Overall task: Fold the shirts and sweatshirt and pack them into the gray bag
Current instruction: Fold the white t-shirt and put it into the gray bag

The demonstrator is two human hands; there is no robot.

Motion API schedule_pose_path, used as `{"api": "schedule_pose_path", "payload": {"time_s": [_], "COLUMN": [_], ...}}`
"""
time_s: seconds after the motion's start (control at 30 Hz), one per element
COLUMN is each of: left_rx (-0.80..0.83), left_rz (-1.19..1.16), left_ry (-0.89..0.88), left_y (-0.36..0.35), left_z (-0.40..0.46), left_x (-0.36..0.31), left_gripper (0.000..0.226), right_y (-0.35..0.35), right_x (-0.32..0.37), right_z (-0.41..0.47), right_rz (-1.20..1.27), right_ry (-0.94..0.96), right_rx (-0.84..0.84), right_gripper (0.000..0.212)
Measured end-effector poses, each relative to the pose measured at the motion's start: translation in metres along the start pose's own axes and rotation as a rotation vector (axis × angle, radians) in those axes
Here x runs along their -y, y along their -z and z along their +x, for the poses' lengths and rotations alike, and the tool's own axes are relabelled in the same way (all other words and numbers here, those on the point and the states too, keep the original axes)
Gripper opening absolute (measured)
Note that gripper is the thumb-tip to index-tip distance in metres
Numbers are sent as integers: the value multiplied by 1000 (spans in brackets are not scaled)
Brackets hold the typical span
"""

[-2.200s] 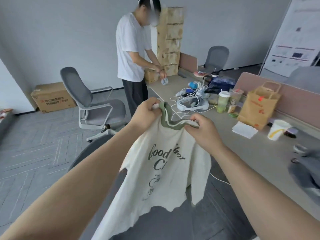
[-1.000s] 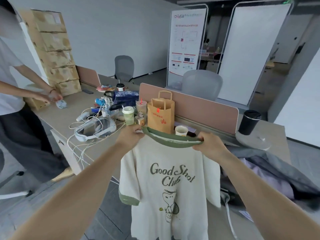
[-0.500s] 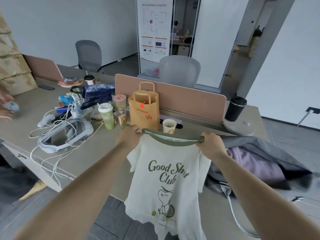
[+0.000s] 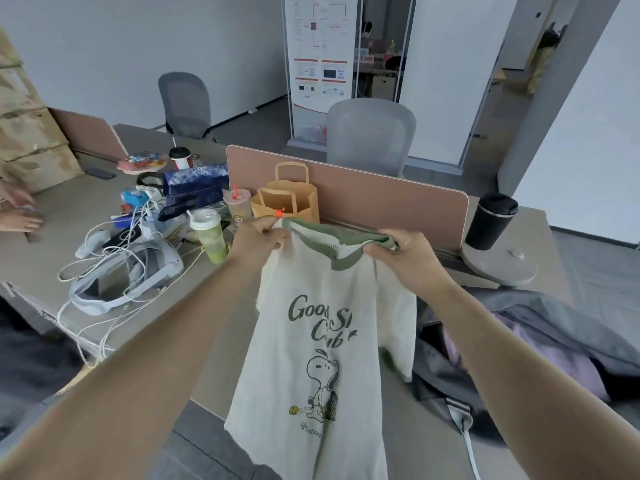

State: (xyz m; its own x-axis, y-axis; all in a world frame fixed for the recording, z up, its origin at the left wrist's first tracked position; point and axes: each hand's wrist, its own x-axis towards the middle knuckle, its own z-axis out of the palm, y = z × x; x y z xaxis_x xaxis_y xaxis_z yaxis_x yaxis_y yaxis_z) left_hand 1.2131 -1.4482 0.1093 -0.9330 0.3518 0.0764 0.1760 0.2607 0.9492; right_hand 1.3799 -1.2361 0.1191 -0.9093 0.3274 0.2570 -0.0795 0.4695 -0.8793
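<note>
A cream T-shirt (image 4: pixel 322 344) with a green collar and a dark "Good Shot Club" print hangs in the air over the desk's front edge. My left hand (image 4: pixel 258 242) grips its left shoulder by the collar. My right hand (image 4: pixel 403 259) grips the right shoulder, with the collar bunched between the two. The gray bag (image 4: pixel 568 327) lies open on the desk at the right, below my right forearm. A lilac garment (image 4: pixel 550 355) lies inside it.
On the desk (image 4: pixel 41 251) stand a brown paper bag (image 4: pixel 287 199), a green drink cup (image 4: pixel 209 237), a headset with white cables (image 4: pixel 121 275) and a black tumbler (image 4: pixel 490 220). A brown divider (image 4: pixel 381 195) runs behind. Another person's hands (image 4: pixel 17 213) rest at the far left.
I have turned right, from facing the standing person to facing the desk and bag. My hands have come closer together, so the collar now bunches and the shirt hangs narrower.
</note>
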Motion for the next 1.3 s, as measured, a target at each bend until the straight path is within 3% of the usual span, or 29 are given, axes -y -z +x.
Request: {"api": "schedule_pose_path", "payload": {"time_s": [0.13,0.23,0.33,0.43,0.53,0.67,0.8,0.9,1.0,1.13,1.23,1.3], "left_rx": [135,155,129,99,242,461,570,550,492,337,179,83], "left_rz": [198,316,242,92,-141,-590,-705,-631,-415,-186,77,126], "left_ry": [70,98,73,3,-34,7,-7,-51,-102,-97,-142,-125], "left_y": [-19,-29,-27,-24,-23,-23,-23,-25,-31,-37,-32,-24], "left_z": [0,-5,1,16,27,31,31,31,26,20,24,30], "left_x": [29,66,74,43,4,-31,-42,-45,-46,-43,-41,-40], "left_gripper": [5,4,13,12,7,25,26,15,9,4,22,32], "right_y": [-4,-13,-15,-11,-11,-17,-22,-27,-34,-38,-27,-15], "right_x": [-34,-73,-81,-57,-22,8,30,35,37,33,29,25], "right_z": [17,8,0,9,22,38,37,37,34,27,27,30], "right_rz": [-537,-674,-562,-309,-216,-197,-169,-213,-204,-217,-272,-235], "right_ry": [-91,-236,-174,34,192,350,409,388,264,130,7,-146], "right_rx": [263,318,136,-38,-100,-131,-192,-233,-243,-237,-328,-386], "right_gripper": [13,19,16,22,36,34,33,24,24,18,9,18]}}
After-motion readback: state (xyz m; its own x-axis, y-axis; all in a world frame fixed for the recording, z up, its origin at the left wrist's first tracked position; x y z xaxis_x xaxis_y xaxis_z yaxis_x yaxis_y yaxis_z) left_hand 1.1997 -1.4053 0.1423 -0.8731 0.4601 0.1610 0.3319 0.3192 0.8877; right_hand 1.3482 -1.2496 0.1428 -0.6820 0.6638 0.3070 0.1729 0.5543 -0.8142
